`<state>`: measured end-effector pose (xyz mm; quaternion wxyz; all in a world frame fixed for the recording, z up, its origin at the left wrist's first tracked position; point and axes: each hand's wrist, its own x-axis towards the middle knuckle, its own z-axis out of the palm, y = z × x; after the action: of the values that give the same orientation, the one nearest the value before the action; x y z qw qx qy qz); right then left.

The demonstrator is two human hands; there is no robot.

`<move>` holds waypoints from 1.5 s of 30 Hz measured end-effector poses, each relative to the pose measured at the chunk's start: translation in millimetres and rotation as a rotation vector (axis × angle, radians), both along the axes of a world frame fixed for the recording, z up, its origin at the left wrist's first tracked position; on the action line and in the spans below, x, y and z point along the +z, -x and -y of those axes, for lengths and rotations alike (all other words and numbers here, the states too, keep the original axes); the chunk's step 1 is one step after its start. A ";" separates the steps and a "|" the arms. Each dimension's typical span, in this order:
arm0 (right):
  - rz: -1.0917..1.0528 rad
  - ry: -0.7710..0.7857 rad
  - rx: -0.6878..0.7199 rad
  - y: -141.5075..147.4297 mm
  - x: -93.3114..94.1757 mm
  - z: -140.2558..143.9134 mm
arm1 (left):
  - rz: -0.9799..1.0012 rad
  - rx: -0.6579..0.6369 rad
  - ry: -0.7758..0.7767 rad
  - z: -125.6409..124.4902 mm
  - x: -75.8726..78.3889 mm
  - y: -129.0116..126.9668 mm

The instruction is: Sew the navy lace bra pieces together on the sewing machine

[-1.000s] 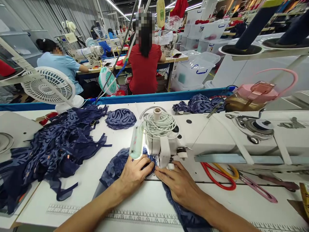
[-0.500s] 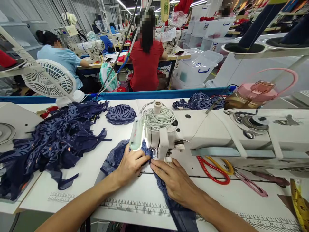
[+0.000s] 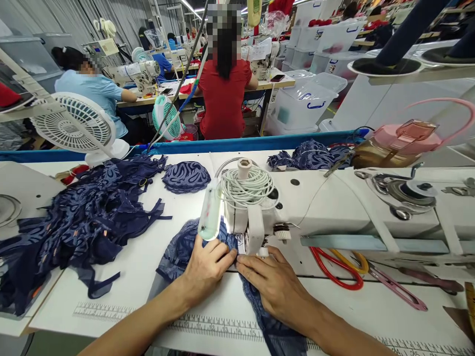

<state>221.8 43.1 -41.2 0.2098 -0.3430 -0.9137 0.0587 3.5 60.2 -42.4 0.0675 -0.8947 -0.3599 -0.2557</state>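
Note:
Navy lace fabric lies under the needle area of a white sewing machine. My left hand is closed on it left of the presser foot, thumb and index finger pinching its edge. Just right of the foot, my right hand holds the same edge, fingers pressed together on the cloth. The fingertips of both hands nearly meet in front of the foot. From beneath my right hand a lace strip hangs toward the table's front edge. The stitching point itself is partly hidden.
A navy lace heap lies left, a lace cup behind. Red-handled scissors and a pink tool rest right. A printed ruler runs along the front. A fan and pink-lidded bottle stand behind; co-workers sit beyond.
The view has shifted slightly, so the machine and scissors sit a little lower and farther right. Both hands keep their hold by the presser foot, with little visible movement of the fabric.

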 end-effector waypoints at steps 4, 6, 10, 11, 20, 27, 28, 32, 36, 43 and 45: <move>0.018 -0.016 -0.017 -0.8 -4.0 -3.1 | -0.010 0.009 -0.016 -11.1 -3.0 -4.2; 0.012 -0.024 -0.021 -1.9 -7.4 -4.9 | -0.039 0.018 0.029 -17.4 -3.6 -5.5; -0.006 -0.029 -0.022 -3.1 -9.5 -5.9 | -0.086 0.020 0.032 -18.6 2.4 -3.6; -0.006 -0.031 -0.021 -2.8 -8.3 -5.3 | -0.085 0.032 0.008 -16.0 5.3 -2.1; -0.054 0.001 0.031 2.5 5.1 0.9 | 0.005 0.128 0.054 7.6 19.9 8.6; -0.047 -0.018 0.061 4.4 6.3 3.2 | -0.119 0.025 -0.083 12.6 16.9 -2.5; -0.040 -0.011 0.064 4.5 7.0 3.6 | -0.141 0.026 -0.091 13.9 15.5 -3.6; -0.017 0.021 0.050 4.7 9.9 4.8 | -0.142 0.036 -0.089 16.4 10.7 -4.5; -0.033 0.015 0.039 5.1 11.3 5.4 | -0.095 0.026 -0.040 15.6 6.9 -4.9; -0.029 0.018 0.054 4.2 10.7 6.9 | -0.093 0.023 0.087 22.3 2.2 0.1; -0.023 0.028 0.041 3.9 10.1 7.9 | -0.095 0.033 0.122 24.1 0.9 2.7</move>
<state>218.0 35.1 -31.0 0.2145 -0.3263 -0.9172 0.0796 0.9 36.1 -41.5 0.0342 -0.9023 -0.3858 -0.1895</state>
